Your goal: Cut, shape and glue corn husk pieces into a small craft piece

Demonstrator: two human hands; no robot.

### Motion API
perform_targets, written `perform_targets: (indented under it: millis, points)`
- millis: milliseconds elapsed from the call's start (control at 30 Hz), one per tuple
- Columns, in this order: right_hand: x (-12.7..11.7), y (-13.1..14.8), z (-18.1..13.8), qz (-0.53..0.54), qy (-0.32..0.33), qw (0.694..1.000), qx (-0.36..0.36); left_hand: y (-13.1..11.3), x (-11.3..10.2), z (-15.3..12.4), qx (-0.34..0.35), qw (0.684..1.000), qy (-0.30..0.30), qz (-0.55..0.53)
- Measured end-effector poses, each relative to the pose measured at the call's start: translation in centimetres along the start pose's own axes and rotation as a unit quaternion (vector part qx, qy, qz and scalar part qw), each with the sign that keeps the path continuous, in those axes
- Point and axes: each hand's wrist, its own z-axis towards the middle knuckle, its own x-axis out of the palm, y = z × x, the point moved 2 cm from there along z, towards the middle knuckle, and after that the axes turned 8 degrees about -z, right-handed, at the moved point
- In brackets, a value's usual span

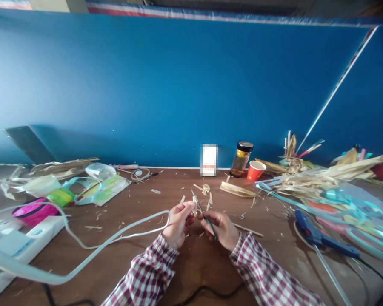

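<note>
Scraps (206,189) surround the scissors (211,227) — white cable (107,241) looping beside the left hand (178,223).

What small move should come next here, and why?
Probably a snip at the pale strip: the left hand pinches it, the right hand holds the scissors with their blades beside it, and pale scraps litter the table.

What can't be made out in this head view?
Head view, part of the scissors' handles: behind the right hand.
Head view, pale strip's lower end: behind the left hand.
Head view, white item's print: pixelated.
Head view, power strip's near end: cut by left edge.
</note>
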Motion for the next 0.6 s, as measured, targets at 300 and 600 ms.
perform_targets:
  millis: [300, 600]
  points:
    - [-0.10, -0.45, 0.18, -0.008, 0.000, 1.000, -0.010, -0.13, -0.16, 0.02, 0.002, 1.000, -0.009, 0.010]
    - [-0.16, -0.35, 0.06, -0.022, -0.003, 1.000, -0.009, -0.14, 0.07, 0.00, 0.004, 1.000, -0.001, 0.015]
